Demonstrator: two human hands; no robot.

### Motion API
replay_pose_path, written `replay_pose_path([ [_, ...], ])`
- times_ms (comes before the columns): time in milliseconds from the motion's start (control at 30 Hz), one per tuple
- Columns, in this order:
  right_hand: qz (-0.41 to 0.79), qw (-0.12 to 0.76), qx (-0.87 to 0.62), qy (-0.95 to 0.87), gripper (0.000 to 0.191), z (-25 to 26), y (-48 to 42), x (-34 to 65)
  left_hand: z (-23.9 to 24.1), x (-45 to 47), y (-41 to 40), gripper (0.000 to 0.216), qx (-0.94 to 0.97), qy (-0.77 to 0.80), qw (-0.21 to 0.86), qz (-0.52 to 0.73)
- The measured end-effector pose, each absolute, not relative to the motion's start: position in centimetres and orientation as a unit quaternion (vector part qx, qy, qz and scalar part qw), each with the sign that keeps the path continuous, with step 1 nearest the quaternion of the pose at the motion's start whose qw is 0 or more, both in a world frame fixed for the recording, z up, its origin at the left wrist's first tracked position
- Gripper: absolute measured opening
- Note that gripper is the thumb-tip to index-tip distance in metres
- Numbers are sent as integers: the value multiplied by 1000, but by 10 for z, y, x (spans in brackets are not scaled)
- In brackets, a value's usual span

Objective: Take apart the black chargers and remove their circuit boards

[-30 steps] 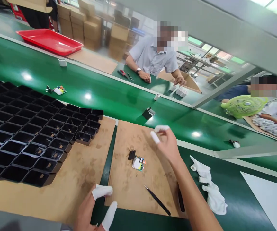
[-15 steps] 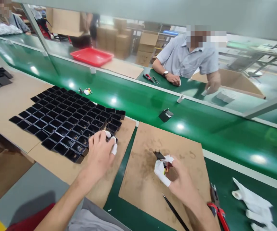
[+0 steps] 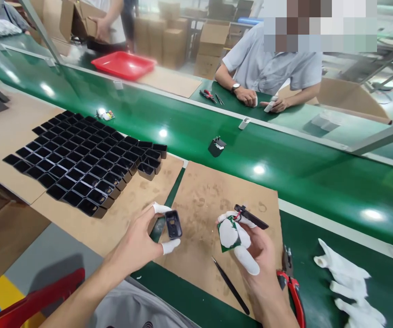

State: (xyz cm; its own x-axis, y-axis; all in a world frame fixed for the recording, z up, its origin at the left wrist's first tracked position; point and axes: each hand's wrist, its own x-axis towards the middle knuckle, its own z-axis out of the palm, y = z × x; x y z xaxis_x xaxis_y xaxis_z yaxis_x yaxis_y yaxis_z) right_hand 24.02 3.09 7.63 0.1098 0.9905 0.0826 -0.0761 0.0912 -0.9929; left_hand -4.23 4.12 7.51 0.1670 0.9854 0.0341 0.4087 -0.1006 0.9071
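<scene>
My left hand [image 3: 138, 243], with white finger cots, pinches a small black plastic housing [image 3: 173, 224] between thumb and forefinger above the gap between two brown boards. My right hand [image 3: 251, 248], also with finger cots, holds a small green circuit board [image 3: 229, 234] with a black plug piece [image 3: 251, 217] wired to it. Both hands hover over the right brown board [image 3: 199, 200]. A grid of several empty black housings [image 3: 80, 159] lies on the left brown board [image 3: 128, 205].
Black tweezers [image 3: 230, 286] lie on the right board; red-handled cutters [image 3: 292, 287] and white gloves [image 3: 350, 282] lie to the right. A green conveyor [image 3: 285, 168] carries a black housing [image 3: 216, 146] and a circuit board [image 3: 105, 115]. Across it sit a person in a grey shirt [image 3: 271, 73] and a red tray [image 3: 124, 64].
My left hand left the grid with one black housing and came toward me. My right hand lifted the circuit board with its plug off the right board.
</scene>
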Motion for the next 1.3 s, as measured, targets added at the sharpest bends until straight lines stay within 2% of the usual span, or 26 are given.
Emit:
replay_pose_path([
  [67,471,579,-463,-477,50,90,27,237,93,-37,38,55,628,490,469,383],
  [133,458,586,-443,-500,56,107,24,234,110,-32,36,59,623,448,492,411],
  [233,447,583,-409,-541,60,134,22,230,126,-27,34,61,648,395,470,451],
  [367,454,592,-363,-558,55,152,16,223,137,-25,32,64,677,377,436,457],
  [567,500,541,-369,-568,78,145,-4,217,138,-28,29,84,707,342,415,459],
  [767,473,571,-318,-591,80,151,-6,206,131,-30,29,97,727,309,397,467],
  [1033,467,525,-344,-623,79,162,-3,201,132,-34,22,98,720,307,411,467],
  [1300,433,494,-368,-658,69,162,-5,199,129,-35,22,97,717,296,408,481],
])
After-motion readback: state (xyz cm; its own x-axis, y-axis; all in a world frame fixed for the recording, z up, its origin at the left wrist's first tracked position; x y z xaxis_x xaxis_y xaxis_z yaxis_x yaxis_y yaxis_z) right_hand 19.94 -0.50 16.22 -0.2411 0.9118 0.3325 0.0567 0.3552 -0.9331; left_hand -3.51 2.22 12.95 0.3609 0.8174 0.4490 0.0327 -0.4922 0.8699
